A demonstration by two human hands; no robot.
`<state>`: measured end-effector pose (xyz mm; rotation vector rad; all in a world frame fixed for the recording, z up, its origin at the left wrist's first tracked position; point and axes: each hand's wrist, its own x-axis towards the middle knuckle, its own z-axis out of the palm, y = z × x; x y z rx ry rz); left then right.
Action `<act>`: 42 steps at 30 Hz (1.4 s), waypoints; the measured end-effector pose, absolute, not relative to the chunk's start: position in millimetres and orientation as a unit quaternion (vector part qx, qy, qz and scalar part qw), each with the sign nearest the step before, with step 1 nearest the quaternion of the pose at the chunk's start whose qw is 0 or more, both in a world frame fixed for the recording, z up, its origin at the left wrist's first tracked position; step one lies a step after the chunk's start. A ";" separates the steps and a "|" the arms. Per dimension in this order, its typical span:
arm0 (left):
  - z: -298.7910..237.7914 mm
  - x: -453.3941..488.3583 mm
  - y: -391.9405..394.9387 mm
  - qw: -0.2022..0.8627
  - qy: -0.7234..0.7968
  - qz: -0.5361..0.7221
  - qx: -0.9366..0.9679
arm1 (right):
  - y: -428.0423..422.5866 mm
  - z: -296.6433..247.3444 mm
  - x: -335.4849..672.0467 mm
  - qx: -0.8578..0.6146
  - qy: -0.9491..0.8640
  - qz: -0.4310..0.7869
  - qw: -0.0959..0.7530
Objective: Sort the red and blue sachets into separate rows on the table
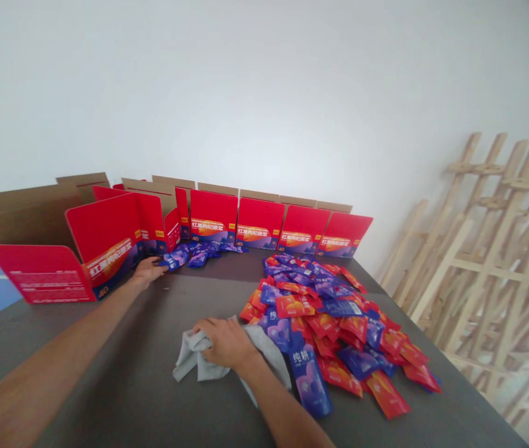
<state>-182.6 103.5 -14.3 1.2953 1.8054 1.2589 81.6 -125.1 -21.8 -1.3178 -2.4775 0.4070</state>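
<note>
My right hand is closed around a crumpled grey cloth on the dark table. Farther off, my left hand reaches to the foot of the red boxes. Its fingers are closed on the near end of a purple sachet, at the left end of a small group of purple sachets. To the right of the cloth spreads a large mixed heap of purple and red sachets. One purple sachet lies at the near edge of that heap, close to my right forearm.
Open-topped red cardboard boxes stand in a row along the back of the table. A larger-looking red box with raised flaps is at the left. Wooden easels lean by the white wall on the right, beyond the table.
</note>
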 end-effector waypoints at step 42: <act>-57.8 -59.7 -90.0 0.773 0.293 0.392 0.405 | -124.5 -10.9 88.5 -0.578 -0.774 0.038 0.258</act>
